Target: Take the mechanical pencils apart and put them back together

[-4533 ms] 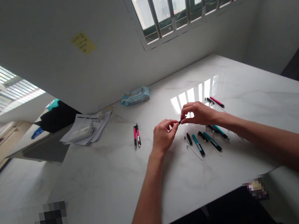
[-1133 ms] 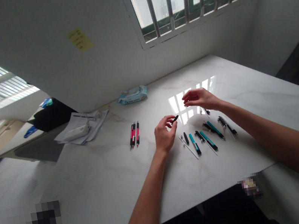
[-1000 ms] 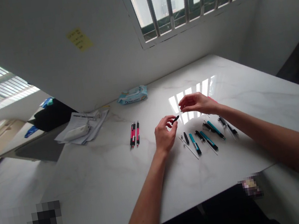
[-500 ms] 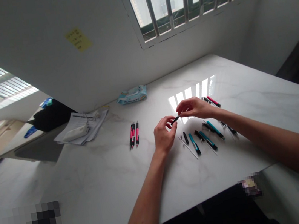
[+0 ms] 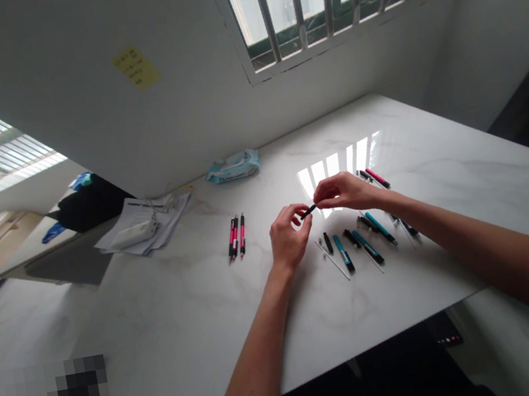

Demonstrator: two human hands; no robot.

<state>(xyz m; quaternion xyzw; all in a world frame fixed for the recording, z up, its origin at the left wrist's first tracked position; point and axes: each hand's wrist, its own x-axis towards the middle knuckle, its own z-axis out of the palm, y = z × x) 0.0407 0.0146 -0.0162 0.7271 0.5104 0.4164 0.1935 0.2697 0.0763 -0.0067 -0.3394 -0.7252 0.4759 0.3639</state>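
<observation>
Between my two hands is a small black pen part [image 5: 307, 212], held above the marble-patterned table. My left hand [image 5: 291, 237] pinches its lower end between thumb and fingers. The fingertips of my right hand [image 5: 342, 192] close on its upper end, and whatever fine piece they grip there is too small to make out. Just below my hands lie teal pen barrels [image 5: 343, 254], a black grip [image 5: 328, 243] and thin white refills [image 5: 334, 261]. A pink barrel [image 5: 377, 178] rests beyond my right wrist, and more dark parts lie partly behind my right forearm.
Several red-and-black pens [image 5: 235, 238] lie side by side left of my hands. A blue wipes pack [image 5: 233, 167] sits by the wall, with papers [image 5: 142, 228] and a white object on them further left. The table's front edge [image 5: 384, 339] runs close to my lap.
Both hands stay almost in the same place on the black pen part, shifting only a few pixels. The parts on the table have not moved.
</observation>
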